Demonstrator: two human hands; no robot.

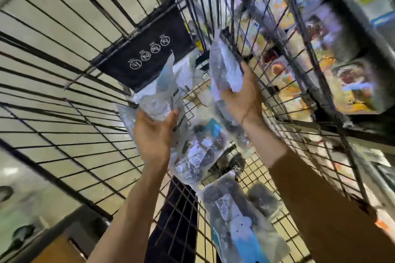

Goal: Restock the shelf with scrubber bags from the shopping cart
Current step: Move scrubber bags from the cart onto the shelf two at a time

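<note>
Most of my view is the shopping cart [64, 92], its wire walls all round. At two o'clock the shelf [342, 49] shows blurred packets. Loose scrubber bags [233, 215] lie on the cart's mesh floor at six o'clock. Above them, my left hand [152, 134] holds the left bag [158, 92], thumb pressed on it. At one o'clock, beside the cart's right wall, my right hand [243, 94] curls round the right bag [224, 66].

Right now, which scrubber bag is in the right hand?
The upright bag beside the cart's right wire wall: the right hand grips its lower end. The left hand holds a second bag; loose bags lie on the cart floor.
</note>
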